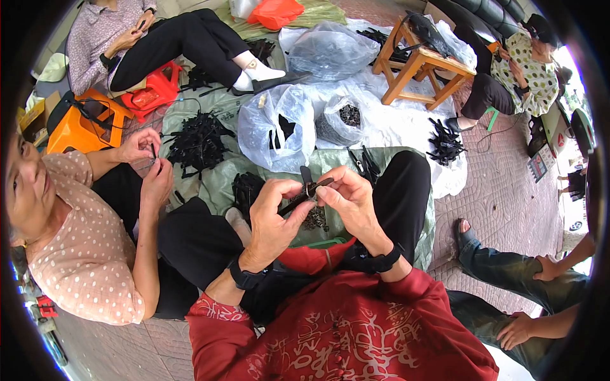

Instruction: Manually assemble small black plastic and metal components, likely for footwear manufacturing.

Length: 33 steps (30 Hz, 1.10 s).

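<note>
My left hand (274, 214) and my right hand (351, 202) meet in front of me, above my lap. Between their pinched fingertips is a short black strap (306, 173), one end standing up past the fingers. Something small and shiny sits on it where the fingers meet, too small to make out. Just below the hands lies a heap of small metal pieces (316, 220), partly hidden by them. Bundled black straps (246, 190) lie beyond my left hand, and more black straps (366, 164) lie beyond my right.
A large pile of black straps (199, 143), a clear bag (270, 120) and a bag of small metal parts (340, 130) lie ahead. Close on my left, a person (95, 247) handles a thin black piece. A wooden stool (422, 60) stands far right; someone's legs (508, 267) are nearer.
</note>
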{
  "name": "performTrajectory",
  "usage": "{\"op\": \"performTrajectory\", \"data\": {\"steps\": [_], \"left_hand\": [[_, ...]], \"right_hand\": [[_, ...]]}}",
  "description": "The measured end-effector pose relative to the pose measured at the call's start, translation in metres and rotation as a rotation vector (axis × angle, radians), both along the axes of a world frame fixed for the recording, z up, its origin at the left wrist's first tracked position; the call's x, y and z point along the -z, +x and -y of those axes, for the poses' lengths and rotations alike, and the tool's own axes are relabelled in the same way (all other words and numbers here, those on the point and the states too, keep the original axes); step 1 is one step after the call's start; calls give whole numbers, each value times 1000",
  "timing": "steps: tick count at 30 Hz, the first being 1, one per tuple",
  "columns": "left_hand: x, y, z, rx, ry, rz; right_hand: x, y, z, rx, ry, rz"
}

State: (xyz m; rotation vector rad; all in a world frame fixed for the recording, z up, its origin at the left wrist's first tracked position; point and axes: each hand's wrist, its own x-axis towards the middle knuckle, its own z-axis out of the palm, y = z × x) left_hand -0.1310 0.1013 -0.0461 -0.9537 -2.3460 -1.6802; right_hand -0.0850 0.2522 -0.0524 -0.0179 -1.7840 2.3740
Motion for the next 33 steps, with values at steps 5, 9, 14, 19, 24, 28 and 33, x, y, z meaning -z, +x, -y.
{"op": "performTrajectory", "data": {"steps": [5, 9, 14, 19, 24, 28, 33], "left_hand": [[14, -2, -2, 60, 184, 272], [13, 0, -4, 129, 323, 502], [10, -6, -1, 237, 368, 608], [9, -13, 2, 377, 515, 860], [10, -19, 3, 503, 479, 927], [12, -19, 5, 509, 482, 955], [15, -19, 3, 518, 536, 969]], "right_hand": [[-2, 0, 2, -12, -29, -11], [6, -3, -2, 66, 261, -148], [2, -9, -9, 102, 399, -304], [-8, -10, -13, -60, 412, -253], [-10, -12, -19, -155, 490, -270], [-11, -13, -19, -156, 542, -288], [-17, -10, -18, -195, 362, -95]]}}
